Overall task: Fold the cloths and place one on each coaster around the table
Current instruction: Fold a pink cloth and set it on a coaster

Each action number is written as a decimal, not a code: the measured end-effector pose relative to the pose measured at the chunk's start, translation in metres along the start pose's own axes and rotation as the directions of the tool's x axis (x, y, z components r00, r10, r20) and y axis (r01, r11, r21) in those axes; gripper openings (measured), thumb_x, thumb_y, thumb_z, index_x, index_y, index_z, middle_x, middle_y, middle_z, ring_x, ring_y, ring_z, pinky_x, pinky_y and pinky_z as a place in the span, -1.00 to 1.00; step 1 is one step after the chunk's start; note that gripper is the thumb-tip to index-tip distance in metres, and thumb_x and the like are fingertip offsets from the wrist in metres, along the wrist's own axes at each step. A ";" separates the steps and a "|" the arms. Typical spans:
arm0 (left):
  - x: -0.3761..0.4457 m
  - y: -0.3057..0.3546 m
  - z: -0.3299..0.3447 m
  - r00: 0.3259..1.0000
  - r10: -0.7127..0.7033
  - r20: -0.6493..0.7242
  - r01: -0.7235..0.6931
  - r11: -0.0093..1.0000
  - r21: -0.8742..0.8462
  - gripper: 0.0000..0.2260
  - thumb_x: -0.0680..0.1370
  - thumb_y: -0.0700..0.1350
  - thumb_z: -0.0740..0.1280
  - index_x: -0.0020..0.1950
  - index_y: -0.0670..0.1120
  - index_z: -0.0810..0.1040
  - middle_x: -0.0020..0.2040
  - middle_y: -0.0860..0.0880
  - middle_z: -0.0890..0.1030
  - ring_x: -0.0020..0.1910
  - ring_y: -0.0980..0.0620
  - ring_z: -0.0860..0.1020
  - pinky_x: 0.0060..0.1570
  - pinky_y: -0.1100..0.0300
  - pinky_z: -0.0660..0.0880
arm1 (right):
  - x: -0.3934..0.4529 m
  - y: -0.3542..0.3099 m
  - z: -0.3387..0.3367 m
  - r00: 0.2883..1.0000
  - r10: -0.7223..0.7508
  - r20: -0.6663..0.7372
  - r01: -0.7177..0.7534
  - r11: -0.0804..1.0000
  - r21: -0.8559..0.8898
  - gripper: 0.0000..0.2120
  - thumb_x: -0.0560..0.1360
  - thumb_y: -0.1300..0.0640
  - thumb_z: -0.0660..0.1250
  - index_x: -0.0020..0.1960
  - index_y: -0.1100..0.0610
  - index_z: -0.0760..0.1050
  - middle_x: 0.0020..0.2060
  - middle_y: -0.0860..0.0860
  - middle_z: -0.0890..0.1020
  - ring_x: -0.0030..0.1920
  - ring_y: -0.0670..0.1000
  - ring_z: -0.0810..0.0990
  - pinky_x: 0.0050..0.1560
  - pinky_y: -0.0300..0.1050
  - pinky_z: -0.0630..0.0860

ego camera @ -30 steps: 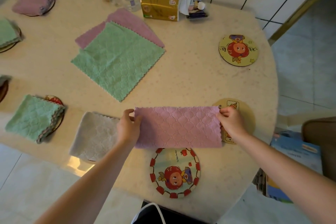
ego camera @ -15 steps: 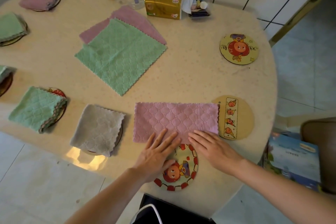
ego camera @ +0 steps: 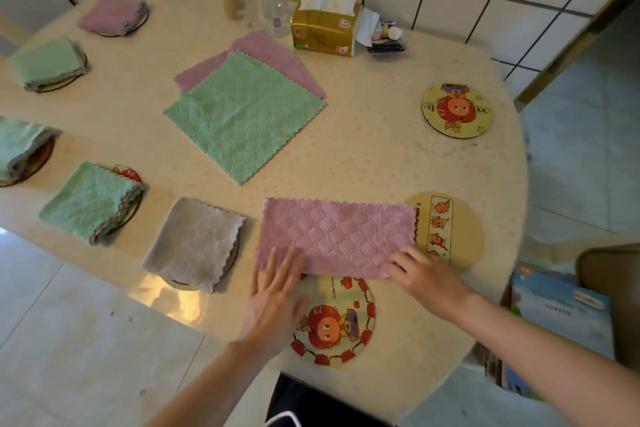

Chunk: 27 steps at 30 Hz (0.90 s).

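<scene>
The pink cloth (ego camera: 336,237) lies flat, folded to a long strip, near the table's (ego camera: 381,156) front edge. Its right end touches the tan coaster (ego camera: 457,229), and its near edge laps the red coaster (ego camera: 341,321). The left hand (ego camera: 273,302) lies flat with straight fingers on the near left corner. The right hand (ego camera: 426,274) curls at the near right corner (I cannot tell if it pinches the cloth). Bare table lies between this cloth and the green cloth (ego camera: 242,114).
</scene>
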<state>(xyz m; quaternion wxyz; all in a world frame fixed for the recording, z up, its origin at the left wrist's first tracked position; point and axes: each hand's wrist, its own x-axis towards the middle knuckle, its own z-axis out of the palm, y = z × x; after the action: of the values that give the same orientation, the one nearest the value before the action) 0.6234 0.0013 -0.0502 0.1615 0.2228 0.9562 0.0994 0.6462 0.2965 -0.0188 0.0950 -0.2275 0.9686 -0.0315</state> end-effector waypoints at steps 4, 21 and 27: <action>0.011 0.059 0.013 0.982 0.190 -0.010 -0.190 0.979 -0.067 -0.25 0.57 0.02 0.20 0.52 0.18 -0.31 0.57 0.12 -0.17 0.53 0.05 -0.28 0.50 0.01 -0.20 | 0.005 -0.013 -0.024 0.995 0.039 -0.092 -0.031 0.996 0.085 -0.70 0.24 0.42 0.45 -0.10 0.15 0.58 -0.18 0.00 0.62 -0.19 0.01 0.58 -0.48 -0.17 0.55; -0.004 -0.007 -0.002 0.834 0.544 0.092 -0.515 0.828 -0.223 -0.50 0.59 0.18 0.14 0.51 0.13 0.20 0.52 0.12 0.23 0.53 0.11 0.08 0.52 0.04 0.01 | -0.023 -0.022 0.010 0.990 -0.139 -0.020 0.140 0.990 0.013 -0.27 0.34 0.39 0.35 0.47 0.18 0.24 0.43 0.07 0.36 0.42 0.04 0.33 0.38 -0.03 0.32; -0.008 -0.018 -0.008 0.812 0.552 0.191 -0.529 0.834 -0.158 -0.46 0.59 0.26 -0.04 0.51 0.08 0.25 0.53 0.12 0.19 0.54 0.14 0.01 0.52 0.06 -0.01 | -0.010 -0.029 0.027 0.950 -0.309 0.054 0.309 0.951 0.000 -0.43 0.42 0.16 0.29 0.43 0.14 0.34 0.42 0.05 0.38 0.41 0.01 0.36 0.33 0.01 0.39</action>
<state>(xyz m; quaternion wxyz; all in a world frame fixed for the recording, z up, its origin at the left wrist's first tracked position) 0.6198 -0.0195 -0.0455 0.2461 0.4872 0.8222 0.1614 0.6728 0.2740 -0.0408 0.1139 -0.3774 0.9183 -0.0357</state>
